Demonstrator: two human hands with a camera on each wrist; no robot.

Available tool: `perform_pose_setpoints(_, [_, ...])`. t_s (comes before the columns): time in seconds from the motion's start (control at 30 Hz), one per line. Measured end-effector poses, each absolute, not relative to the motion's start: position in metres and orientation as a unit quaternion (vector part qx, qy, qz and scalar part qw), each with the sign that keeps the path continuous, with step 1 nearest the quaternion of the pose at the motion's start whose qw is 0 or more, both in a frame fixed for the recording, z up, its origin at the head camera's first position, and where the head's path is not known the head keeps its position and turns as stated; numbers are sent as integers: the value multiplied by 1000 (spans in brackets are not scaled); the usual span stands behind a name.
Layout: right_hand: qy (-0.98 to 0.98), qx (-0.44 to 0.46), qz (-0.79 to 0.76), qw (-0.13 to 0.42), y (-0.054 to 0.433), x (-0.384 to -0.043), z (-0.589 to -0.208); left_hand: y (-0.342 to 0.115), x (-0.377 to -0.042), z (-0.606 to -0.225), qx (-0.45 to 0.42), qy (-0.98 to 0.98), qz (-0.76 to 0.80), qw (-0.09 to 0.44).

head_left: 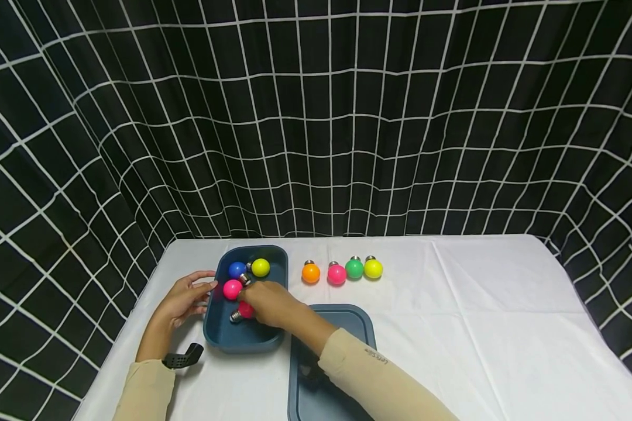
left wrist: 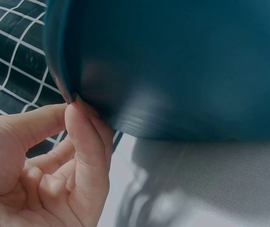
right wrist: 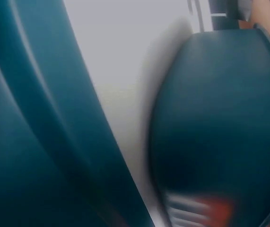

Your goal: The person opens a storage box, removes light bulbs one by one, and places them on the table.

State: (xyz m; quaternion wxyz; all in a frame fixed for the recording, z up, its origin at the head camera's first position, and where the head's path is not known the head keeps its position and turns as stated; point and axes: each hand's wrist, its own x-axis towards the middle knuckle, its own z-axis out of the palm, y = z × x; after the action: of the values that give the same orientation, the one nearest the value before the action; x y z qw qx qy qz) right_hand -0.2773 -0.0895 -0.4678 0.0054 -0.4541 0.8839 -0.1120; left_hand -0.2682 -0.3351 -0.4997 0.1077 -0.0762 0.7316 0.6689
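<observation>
A dark blue plastic bin (head_left: 281,263) stands on the table, holding a blue light bulb (head_left: 237,269), a yellow one (head_left: 260,268), a pink one (head_left: 233,289) and a red one (head_left: 246,310). My left hand (head_left: 186,297) is at the bin's left side; in the left wrist view its thumb and a finger pinch the rim. Reaching into the bin, my right hand (head_left: 268,301) has its fingers bent down between the pink and red bulbs and partly covers the red one. Whether those fingers grip a bulb, I cannot tell. The blurred right wrist view shows the red bulb (right wrist: 220,210) low down.
Right of the bin, orange (head_left: 311,273), pink (head_left: 336,275), green (head_left: 354,269) and yellow (head_left: 373,269) bulbs form a row. A blue-grey lid (head_left: 355,318) lies nearer, under my right forearm. White cloth (head_left: 453,304) covers the table; a black gridded curtain (head_left: 347,134) surrounds it.
</observation>
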Motion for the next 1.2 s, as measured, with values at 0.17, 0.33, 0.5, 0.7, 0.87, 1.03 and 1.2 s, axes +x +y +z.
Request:
perform_pose_setpoints(0.17, [881, -460, -114, -1, -86, -276, -465, -335, -268, -501, -72, 731, 669, 110])
perform_pose_setpoints(0.33, [873, -468, -134, -4, -80, -275, -458, -336, -268, -500, -71, 730, 671, 109])
perform_pose_setpoints(0.5, [869, -469, -158, 2, -72, -271, -457, -335, -268, -501, -73, 727, 673, 112])
perform_pose_setpoints(0.7, [874, -458, -164, 0, -63, -267, -456, -336, -269, -502, -77, 728, 672, 114])
perform_pose_setpoints(0.87, [867, -458, -194, -6, -52, -265, -455, -336, -269, -501, -78, 730, 670, 113])
perform_pose_setpoints(1.03, [866, -452, -214, -9, -41, -261, -452, -335, -268, -501, -76, 728, 672, 112])
perform_pose_setpoints(1.2, [869, -440, -225, -14, -31, -257, -449, -335, -269, -502, -74, 728, 672, 110])
